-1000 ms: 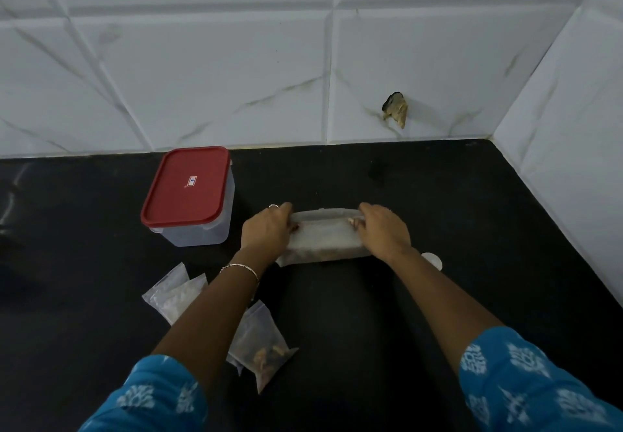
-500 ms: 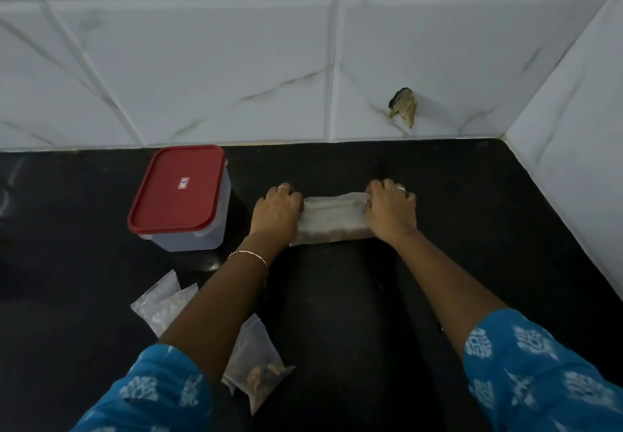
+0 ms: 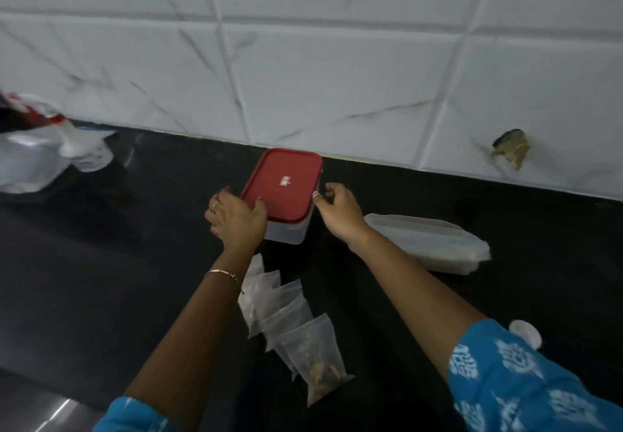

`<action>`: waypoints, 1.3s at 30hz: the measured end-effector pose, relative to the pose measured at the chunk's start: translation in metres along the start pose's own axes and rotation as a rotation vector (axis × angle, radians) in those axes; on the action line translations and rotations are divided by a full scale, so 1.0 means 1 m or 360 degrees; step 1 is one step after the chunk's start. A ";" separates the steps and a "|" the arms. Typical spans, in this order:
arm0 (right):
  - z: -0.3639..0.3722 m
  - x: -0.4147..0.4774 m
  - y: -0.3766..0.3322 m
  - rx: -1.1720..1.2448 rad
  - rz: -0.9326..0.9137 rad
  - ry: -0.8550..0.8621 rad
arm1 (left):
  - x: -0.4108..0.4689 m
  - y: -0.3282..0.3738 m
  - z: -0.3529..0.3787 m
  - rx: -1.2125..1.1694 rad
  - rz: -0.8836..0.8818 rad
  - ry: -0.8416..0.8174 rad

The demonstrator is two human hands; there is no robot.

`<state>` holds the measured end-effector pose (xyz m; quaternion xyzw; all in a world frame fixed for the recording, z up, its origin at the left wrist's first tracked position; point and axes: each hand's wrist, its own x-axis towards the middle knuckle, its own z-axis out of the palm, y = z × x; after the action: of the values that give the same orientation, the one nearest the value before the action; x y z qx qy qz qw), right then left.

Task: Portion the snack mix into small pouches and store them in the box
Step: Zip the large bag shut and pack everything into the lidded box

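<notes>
Box (image 3: 286, 233) sits centre frame on the black counter (image 3: 135, 263), close to the tiled wall (image 3: 337, 87), red lid (image 3: 283, 184) still on. Left hand (image 3: 236, 221) grips the box at its left edge, thumb lying over the lid rim. Right hand (image 3: 337, 210) is at the lid's right corner with fingers curled; cannot tell if it has a hold or only touches. Pouches (image 3: 283, 313) lie in an overlapping row below the box, lower centre, the nearest one showing brown mix inside. Snack mix bag (image 3: 428, 242) lies rolled on its side at right of the box, apart from it. White plastic bag (image 3: 30, 161) at upper left, not involved. Step in hand looks like opening the box so the pouches can go in. To do it well: hold the body down with the left hand, peel the lid up from one corner with the right instead of pulling straight up, and avoid dragging the box back over the pouches. Set the lid on bare counter at left, away from the pouch row.
</notes>
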<state>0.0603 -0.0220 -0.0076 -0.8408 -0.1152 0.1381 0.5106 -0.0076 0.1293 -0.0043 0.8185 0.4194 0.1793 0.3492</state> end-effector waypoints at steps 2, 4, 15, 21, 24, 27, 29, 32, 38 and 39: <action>0.019 0.005 -0.002 0.0168 0.0125 -0.0015 | 0.010 -0.008 -0.006 0.0005 -0.0199 -0.0160; 0.029 0.008 0.000 0.0215 0.0163 0.0003 | 0.014 -0.013 -0.009 -0.0038 -0.0231 -0.0306; 0.006 -0.025 -0.013 0.0402 0.0000 0.0315 | -0.023 0.014 -0.032 -0.1002 0.0044 -0.0375; -0.047 -0.093 -0.012 0.0635 -0.0063 0.0580 | -0.058 0.035 -0.035 -0.1042 0.0117 -0.0578; -0.069 -0.128 0.003 0.0608 -0.0035 0.0776 | -0.081 0.042 -0.027 -0.0987 0.0196 -0.0749; -0.082 -0.158 0.025 0.0516 0.0078 0.1074 | -0.101 0.044 -0.012 -0.0845 0.0342 -0.0911; -0.090 -0.179 0.041 0.0484 0.0131 0.1249 | -0.116 0.045 0.000 -0.0745 0.0438 -0.1009; -0.100 -0.207 0.061 0.0445 0.0147 0.1369 | -0.135 0.045 0.017 -0.0619 0.0515 -0.1117; -0.105 -0.251 0.099 0.0253 0.0342 0.1261 | -0.151 0.038 0.052 -0.0413 0.0730 -0.1292; -0.104 -0.256 0.102 0.0231 0.0378 0.1250 | -0.152 0.038 0.057 -0.0402 0.0729 -0.1320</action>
<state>-0.1373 -0.2399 -0.0231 -0.7988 0.1961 -0.1274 0.5543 -0.0421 -0.0334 -0.0161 0.8433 0.0291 -0.0401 0.5351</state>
